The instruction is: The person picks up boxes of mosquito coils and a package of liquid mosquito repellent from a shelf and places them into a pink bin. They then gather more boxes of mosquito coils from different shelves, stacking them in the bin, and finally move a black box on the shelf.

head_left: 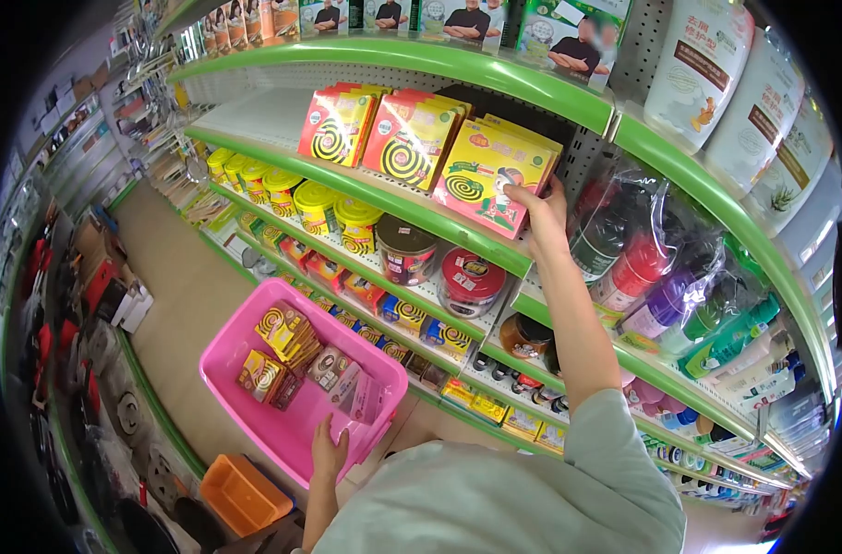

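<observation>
- Far L: dark shelving (126, 374) w/ a green edge strip, curving down the L side of frame.
- Lower L: orange rectangular plastic bin (246, 494) on floor, just beside the tub below.
- L of centre: big pink plastic tub (220, 346), rounded corners, open top. In it, upper part: yellow-and-black spiral-print boxes (285, 334) in 2 bunches; next to them, R side, greyish-brown flat packs (347, 383).
- Centre L: row of yellow round spiral-print tubs (315, 208) on mid shelf, running to frame's upper L.
- Lower centre: L hand (330, 450) at pink tub's near side, fingers apart, nothing seen in grasp; can't tell if it touches the rim.
- Upper centre: green-edged metal shelf (255, 115) w/ red-and-yellow spiral-print cardboard boxes (407, 143) in 2 stacks, L & mid.
- Centre, below: dark round jar (405, 251), then red-lidded round tub (474, 277).
- R of centre, upper: yellow-and-pink cardboard boxes (481, 180), end stack on same shelf, leaning back.
- Same spot: R hand (545, 208) clamped on that stack's R edge, thumb on front face; fingertips hidden.
- R: dark, red & purple bottles in clear plastic wrap (629, 263), near R forearm.
- Upper R: tall white plastic bottles (698, 69), top shelf.
</observation>
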`<state>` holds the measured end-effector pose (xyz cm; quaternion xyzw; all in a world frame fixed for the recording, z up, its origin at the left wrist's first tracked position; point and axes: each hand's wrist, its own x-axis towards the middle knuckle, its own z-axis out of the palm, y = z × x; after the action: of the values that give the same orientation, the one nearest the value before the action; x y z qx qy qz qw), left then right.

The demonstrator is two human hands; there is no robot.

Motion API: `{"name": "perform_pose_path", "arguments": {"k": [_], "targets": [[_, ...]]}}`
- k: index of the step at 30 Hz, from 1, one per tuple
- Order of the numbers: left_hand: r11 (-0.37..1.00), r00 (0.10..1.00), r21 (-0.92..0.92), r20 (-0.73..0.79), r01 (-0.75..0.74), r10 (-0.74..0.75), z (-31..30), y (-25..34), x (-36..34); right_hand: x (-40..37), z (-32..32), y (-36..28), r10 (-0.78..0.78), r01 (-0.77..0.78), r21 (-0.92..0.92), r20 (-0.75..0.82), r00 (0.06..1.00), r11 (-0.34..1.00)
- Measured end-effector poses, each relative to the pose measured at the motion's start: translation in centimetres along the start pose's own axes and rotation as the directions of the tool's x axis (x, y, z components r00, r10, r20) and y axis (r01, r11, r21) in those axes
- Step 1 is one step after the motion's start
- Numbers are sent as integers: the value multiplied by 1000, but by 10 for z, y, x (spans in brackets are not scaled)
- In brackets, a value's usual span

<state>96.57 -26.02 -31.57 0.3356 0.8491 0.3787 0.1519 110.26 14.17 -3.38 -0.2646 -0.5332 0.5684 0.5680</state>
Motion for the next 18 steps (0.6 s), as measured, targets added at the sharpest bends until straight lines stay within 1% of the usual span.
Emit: {"name": "perform_pose_path", "arguments": {"k": [2, 4, 5, 6, 8, 9, 10, 13, 14, 16, 17, 18], "targets": [[999, 999, 22, 0, -41, 41, -1, 2, 2, -2, 1, 0, -6, 6, -10, -9, 1000, 1000], [999, 999, 20, 7, -37, 37, -4, 11, 3, -2, 0, 2, -106, 106, 9, -32, 994, 994], [999, 999, 18, 16, -43, 42, -6, 15, 4, -3, 0, 3, -140, 138, -34, -53, 989, 990], [999, 999, 21, 15, -38, 38, -6, 17, 5, -4, 1, 2, -136, 134, -32, -51, 989, 990], [998, 998, 5, 14, -67, 67, -6, 19, 7, -8, 1, 0, -154, 156, 42, -39, 987, 987], [998, 998, 5, 13, -67, 67, -6, 21, 8, -8, 0, 0, -121, 125, 74, -53, 991, 989], [997, 997, 1, 18, -73, 72, -7, 23, 9, -7, -2, 2, -121, 125, 74, -53, 991, 989], [997, 996, 11, 30, -80, 80, -7, 23, 11, -3, -8, 6, -123, 137, 186, -86, 989, 973], [996, 996, 22, 35, -81, 80, -7, 23, 11, -3, -9, 5, -122, 136, 186, -86, 989, 973], [996, 995, 14, 40, -87, 86, -8, 25, 11, -2, -12, 4, -94, 107, 265, -62, 994, 958], [995, 995, 5, 44, -95, 95, -9, 27, 11, -5, -11, -1, -90, 94, 283, -27, 996, 955], [995, 994, 5, 45, -97, 96, -11, 28, 12, -9, -10, -8, -91, 95, 282, -29, 995, 955]]}}
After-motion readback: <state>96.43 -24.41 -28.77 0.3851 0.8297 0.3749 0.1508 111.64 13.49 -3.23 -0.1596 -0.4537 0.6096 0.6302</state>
